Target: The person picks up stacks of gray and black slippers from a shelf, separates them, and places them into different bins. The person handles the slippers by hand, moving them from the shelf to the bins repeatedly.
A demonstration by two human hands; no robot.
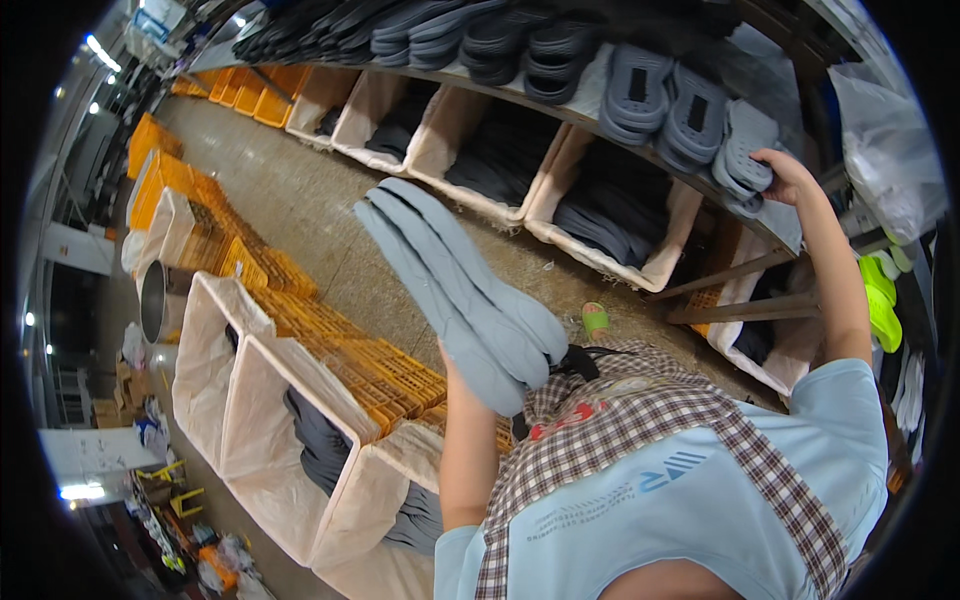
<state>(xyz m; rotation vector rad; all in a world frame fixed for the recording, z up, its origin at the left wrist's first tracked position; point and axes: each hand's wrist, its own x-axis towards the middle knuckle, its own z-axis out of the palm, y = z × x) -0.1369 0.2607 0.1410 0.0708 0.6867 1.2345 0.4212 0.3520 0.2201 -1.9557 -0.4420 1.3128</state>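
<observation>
A stack of long grey shoe soles (455,290) rests in my left hand (453,375) in front of my apron. The soles lie on one another with their tips toward the far left. They hide the fingers of that hand. Out to the right, my right hand (787,178) grips the near end of a pair of light grey perforated slippers (745,145), stacked at the end of the workbench (590,115). Beside that pair stand more stacked grey slippers (692,110). Black ones (560,60) follow farther left along the bench.
Cloth-lined bins (610,220) holding dark soles stand under the bench. More lined bins (265,385) and yellow crates (345,350) line the left side. A bench leg (745,310) slants near my right side. Bright green footwear (878,300) hangs or lies at far right.
</observation>
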